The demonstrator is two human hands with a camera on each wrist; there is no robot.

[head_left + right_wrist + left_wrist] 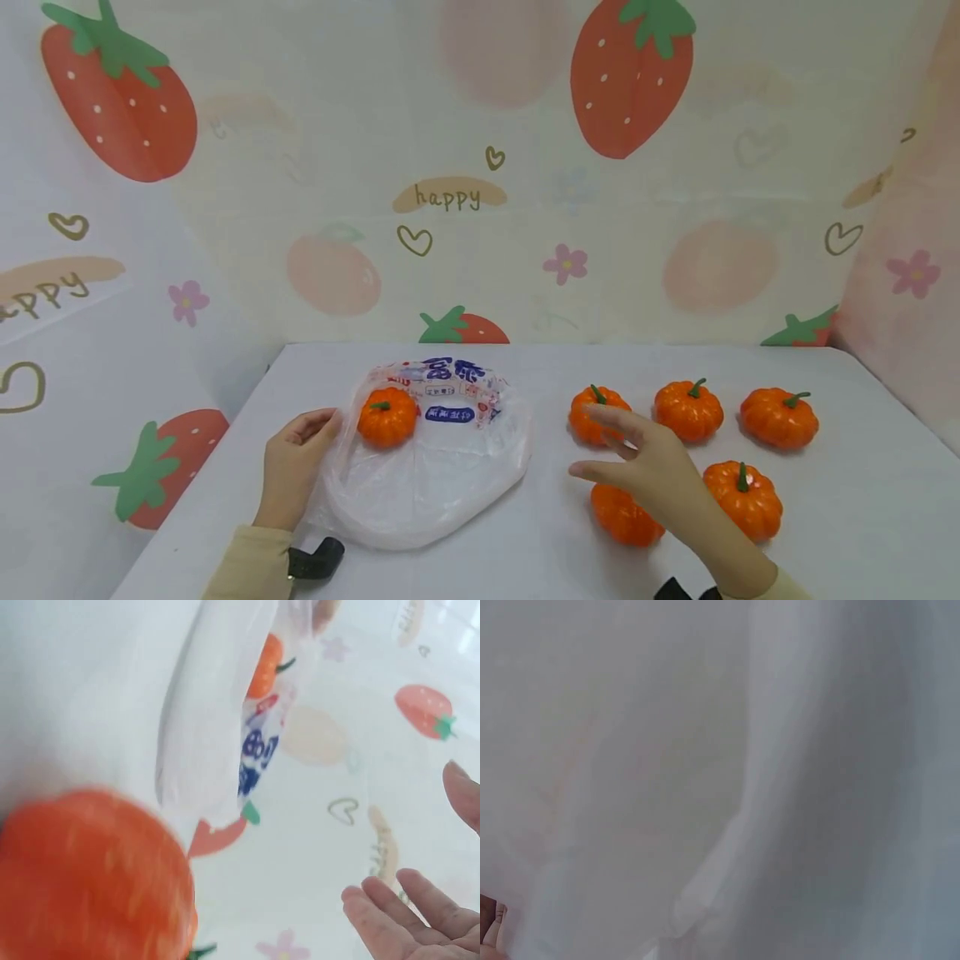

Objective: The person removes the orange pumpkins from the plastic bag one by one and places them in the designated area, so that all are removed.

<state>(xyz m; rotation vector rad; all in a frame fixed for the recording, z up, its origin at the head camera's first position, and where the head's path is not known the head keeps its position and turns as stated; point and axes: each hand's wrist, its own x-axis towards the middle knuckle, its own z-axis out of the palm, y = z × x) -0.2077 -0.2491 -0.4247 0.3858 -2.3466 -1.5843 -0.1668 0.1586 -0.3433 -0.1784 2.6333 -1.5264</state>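
Observation:
A translucent white plastic bag with blue and red print lies with its mouth spread wide. One small orange pumpkin sits inside it, toward the back left. My left hand pinches the bag's left rim between thumb and curled fingers. In the left wrist view, blurred white plastic covers almost everything. My right hand hovers with thumb and fingers spread and nothing between them. It is in front of a back pumpkin and partly covers a front pumpkin.
More orange pumpkins stand on the white table's right side: one at back middle, one at far right and one nearer the front. Behind the white table rises a strawberry-printed backdrop, with side walls left and right.

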